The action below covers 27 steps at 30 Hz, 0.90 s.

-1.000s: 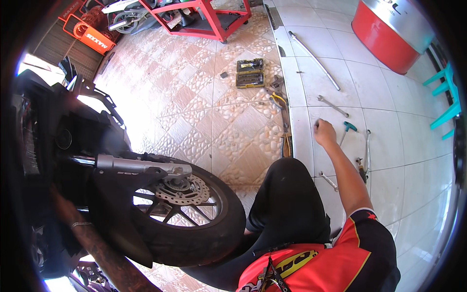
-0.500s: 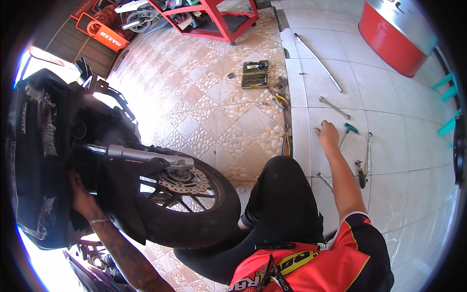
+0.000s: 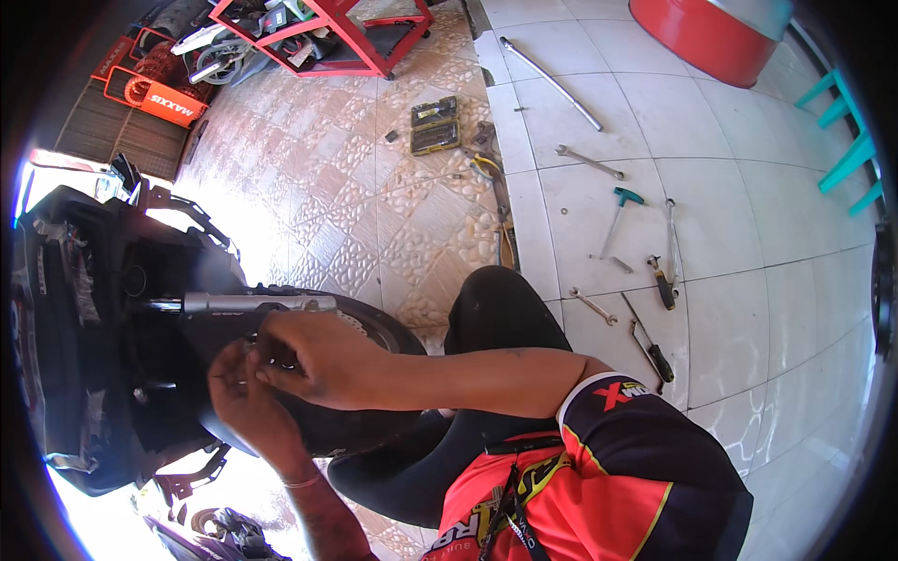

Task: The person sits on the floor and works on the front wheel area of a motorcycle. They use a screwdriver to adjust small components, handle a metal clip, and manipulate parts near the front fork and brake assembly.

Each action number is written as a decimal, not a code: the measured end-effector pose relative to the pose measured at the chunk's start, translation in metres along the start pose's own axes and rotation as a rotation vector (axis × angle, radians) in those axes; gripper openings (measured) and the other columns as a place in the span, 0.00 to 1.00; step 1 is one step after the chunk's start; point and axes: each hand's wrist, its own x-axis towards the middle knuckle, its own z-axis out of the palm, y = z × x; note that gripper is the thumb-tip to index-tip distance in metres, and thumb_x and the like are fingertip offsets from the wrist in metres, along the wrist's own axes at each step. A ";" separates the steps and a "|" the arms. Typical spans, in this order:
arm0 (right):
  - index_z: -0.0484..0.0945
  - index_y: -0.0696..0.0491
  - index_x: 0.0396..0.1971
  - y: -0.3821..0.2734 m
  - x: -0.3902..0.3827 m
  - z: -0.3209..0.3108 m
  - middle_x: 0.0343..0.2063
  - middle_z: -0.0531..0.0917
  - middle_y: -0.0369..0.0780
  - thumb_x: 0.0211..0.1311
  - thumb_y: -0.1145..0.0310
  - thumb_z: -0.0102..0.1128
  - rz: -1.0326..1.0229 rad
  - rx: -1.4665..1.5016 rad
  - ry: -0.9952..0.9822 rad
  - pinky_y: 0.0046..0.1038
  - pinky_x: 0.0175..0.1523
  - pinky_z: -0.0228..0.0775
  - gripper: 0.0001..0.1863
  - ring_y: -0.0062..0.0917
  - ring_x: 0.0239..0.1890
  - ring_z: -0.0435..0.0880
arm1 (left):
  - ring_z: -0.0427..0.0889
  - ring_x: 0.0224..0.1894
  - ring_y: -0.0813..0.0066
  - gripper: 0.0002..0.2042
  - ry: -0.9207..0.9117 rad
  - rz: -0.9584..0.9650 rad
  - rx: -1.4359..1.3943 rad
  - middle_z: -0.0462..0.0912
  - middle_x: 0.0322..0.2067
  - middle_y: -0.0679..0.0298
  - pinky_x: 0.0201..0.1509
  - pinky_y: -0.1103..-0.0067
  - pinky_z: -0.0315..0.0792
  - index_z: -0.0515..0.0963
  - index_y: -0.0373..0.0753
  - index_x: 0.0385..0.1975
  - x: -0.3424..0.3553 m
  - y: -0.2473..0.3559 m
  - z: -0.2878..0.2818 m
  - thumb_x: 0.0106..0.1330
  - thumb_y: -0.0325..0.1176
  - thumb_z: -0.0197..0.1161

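Note:
My left hand (image 3: 241, 391) has its fingers curled beside the black motorcycle (image 3: 84, 327), in front of the front fork (image 3: 243, 302). My right hand (image 3: 313, 365) reaches across and meets it, thumb and fingers closed on a small metal piece (image 3: 251, 348) at the left fingertips; what the left fingers hold is partly hidden. Both hands are over the front wheel (image 3: 383, 327), whose brake disc is mostly covered. On the white tiles to the right lie a T-handle tool (image 3: 617, 210), wrenches (image 3: 594, 307), a ratchet (image 3: 662, 282), screwdrivers (image 3: 657, 360) and small metal pieces (image 3: 622, 265).
A long bar (image 3: 552, 84), an open bit case (image 3: 435, 136) and pliers (image 3: 485, 170) lie farther ahead. A red tool cart (image 3: 379, 65), orange rack (image 3: 173, 103), red drum (image 3: 702, 51) and teal stool (image 3: 847, 159) stand around the edges.
My right hand has moved from above the floor tools leftward to the fork, meeting my left hand, which has come out from the motorcycle's body. More tools now show on the tiles.

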 end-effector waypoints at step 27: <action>0.84 0.60 0.33 0.073 -0.088 -0.039 0.27 0.88 0.41 0.57 0.72 0.68 0.515 0.194 0.367 0.21 0.36 0.77 0.08 0.17 0.30 0.87 | 0.80 0.50 0.76 0.17 -0.216 -0.072 -0.225 0.78 0.45 0.63 0.56 0.78 0.78 0.74 0.33 0.48 -0.097 -0.064 0.099 0.60 0.13 0.65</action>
